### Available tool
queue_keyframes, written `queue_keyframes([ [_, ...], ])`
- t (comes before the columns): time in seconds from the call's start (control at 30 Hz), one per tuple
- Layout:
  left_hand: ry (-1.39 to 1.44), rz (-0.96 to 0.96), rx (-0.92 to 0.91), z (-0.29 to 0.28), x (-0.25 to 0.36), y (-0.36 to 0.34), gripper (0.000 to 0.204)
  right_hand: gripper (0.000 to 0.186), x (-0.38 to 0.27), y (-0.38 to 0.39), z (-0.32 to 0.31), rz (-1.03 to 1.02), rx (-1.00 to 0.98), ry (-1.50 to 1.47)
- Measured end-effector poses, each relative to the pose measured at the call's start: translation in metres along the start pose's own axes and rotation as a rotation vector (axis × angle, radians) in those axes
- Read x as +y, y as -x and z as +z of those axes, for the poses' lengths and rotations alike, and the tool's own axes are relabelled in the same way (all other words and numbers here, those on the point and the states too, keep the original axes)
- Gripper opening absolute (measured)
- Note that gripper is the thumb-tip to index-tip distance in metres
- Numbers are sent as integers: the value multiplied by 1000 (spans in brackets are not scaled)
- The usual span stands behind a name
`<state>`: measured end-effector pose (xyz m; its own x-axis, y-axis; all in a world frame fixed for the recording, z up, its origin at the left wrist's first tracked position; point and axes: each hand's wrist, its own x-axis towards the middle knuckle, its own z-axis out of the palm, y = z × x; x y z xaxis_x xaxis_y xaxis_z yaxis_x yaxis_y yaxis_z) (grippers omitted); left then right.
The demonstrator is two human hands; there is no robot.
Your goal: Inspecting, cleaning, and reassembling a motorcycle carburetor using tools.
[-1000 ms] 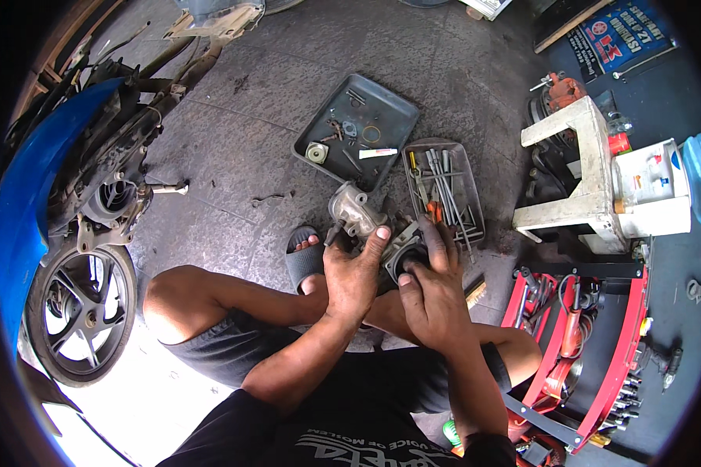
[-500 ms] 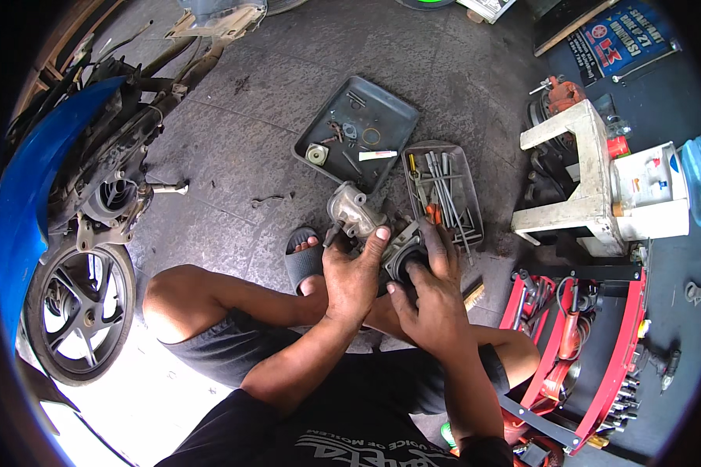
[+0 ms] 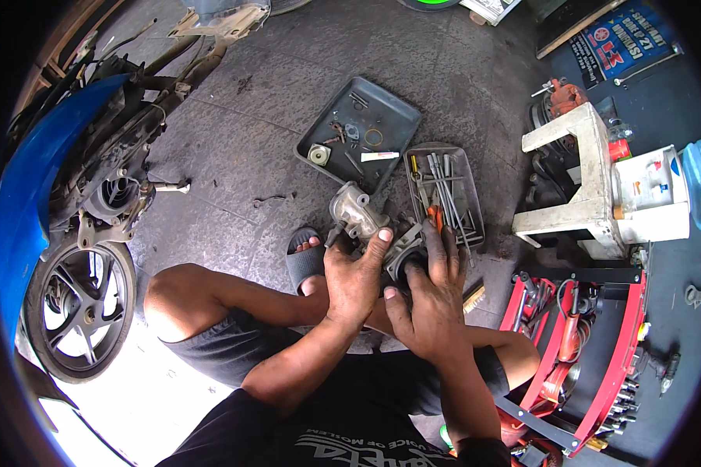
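"What has the left hand [image 3: 353, 284] got in the head view?"

"A grey metal part [image 3: 356, 208]. The fingers wrap around it, with the thumb on top."

"And the right hand [image 3: 435, 307]?"

"It touches the part at its dark round end [image 3: 396, 267]. The fingers bend over that end, and the thumb sticks out to the side. I can't tell if they squeeze it."

"Where is the part?"

"Held up over the floor [image 3: 241, 117], in front of the person's legs, near the closest corner of the dark tray [image 3: 401, 117]."

"What's in the tray?"

"A pale square piece [image 3: 318, 154] with a round middle, near the left corner. A white tube [image 3: 380, 156] is by the right edge, and a thin ring [image 3: 374, 138] lies further in. Two little rods [image 3: 358, 100] are near the far corner."

"What's beside it?"

"A tool bin [image 3: 469, 175]. Long metal tools [image 3: 446, 183] lie inside, and an orange handle [image 3: 435, 216] shows near its left edge."

"Anything else?"

"A motorbike [image 3: 93, 163] with a blue side stands far left. A red tool rack [image 3: 619, 358] is on the right."
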<state>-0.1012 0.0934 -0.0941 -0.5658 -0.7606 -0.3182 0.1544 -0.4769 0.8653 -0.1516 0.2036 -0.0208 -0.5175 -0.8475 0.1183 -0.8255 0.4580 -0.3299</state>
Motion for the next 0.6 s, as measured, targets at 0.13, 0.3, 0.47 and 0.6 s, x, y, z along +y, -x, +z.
queue_keyframes([
  [0.13, 84, 2, -16, -2, -9, -4, 47, 36, 6, 0, 5, 2, -28, 2],
  [0.3, 50, -11, 6, -3, -5, -4, 48, 37, 5, -1, 3, -11, -30, 20],
  [0.47, 32, -29, 1, -2, -4, -3, 47, 38, 7, 0, 3, -25, -13, -15],
  [0.6, -8, -22, 7, -1, -2, -2, 44, 39, 7, 2, 9, -8, 0, 6],
])
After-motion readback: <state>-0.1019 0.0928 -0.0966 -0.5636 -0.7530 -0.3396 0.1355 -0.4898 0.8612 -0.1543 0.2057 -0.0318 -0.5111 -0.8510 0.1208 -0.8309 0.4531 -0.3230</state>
